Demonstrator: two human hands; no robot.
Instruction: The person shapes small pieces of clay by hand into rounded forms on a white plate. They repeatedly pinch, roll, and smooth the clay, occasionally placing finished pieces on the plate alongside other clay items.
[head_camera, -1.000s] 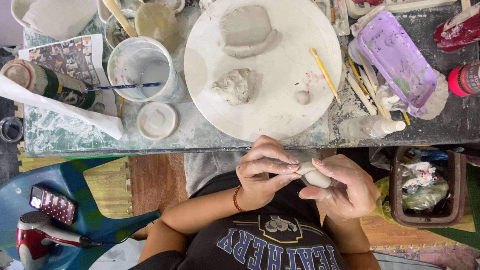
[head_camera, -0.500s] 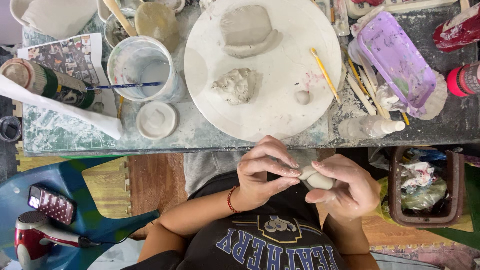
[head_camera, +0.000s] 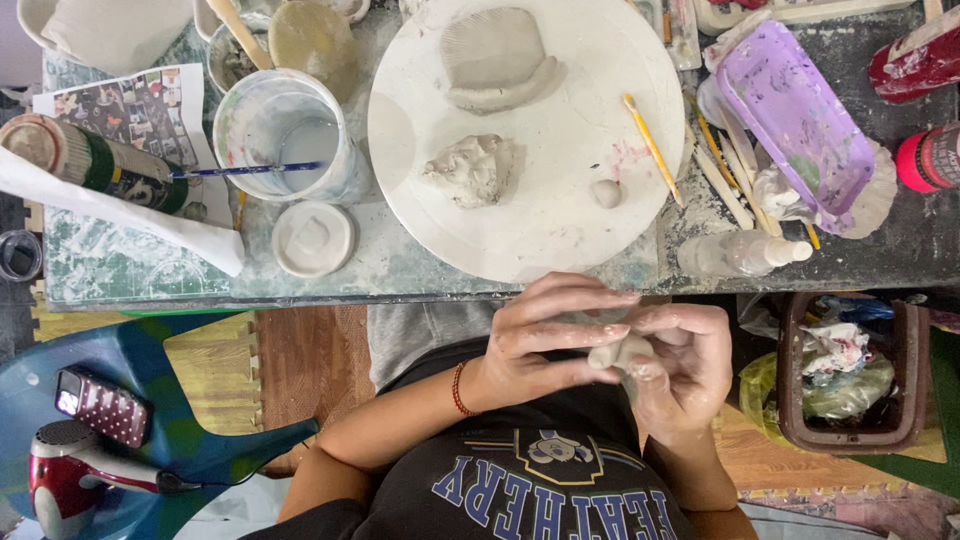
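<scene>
Both hands are pinching a small grey clay lump (head_camera: 618, 352) together, the left hand (head_camera: 545, 340) pressing fingers over it and the right hand (head_camera: 680, 370) cupping it, just below the table (head_camera: 400, 270) edge over the lap. Beyond, a white round board (head_camera: 560, 220) is nearly overhanging that edge. A red-capped bottle (head_camera: 928, 158) is lying at the far right, a patterned paper sheet (head_camera: 130, 105) at the left.

Above the grip, the paint-stained desk (head_camera: 130, 270) carried a round white board (head_camera: 560, 215) straight ahead, a clear water cup (head_camera: 285, 140) and a small white lid (head_camera: 313, 240) off to its left, and a purple tray (head_camera: 795, 120) and white squeeze bottle (head_camera: 740, 253) to its right.
</scene>
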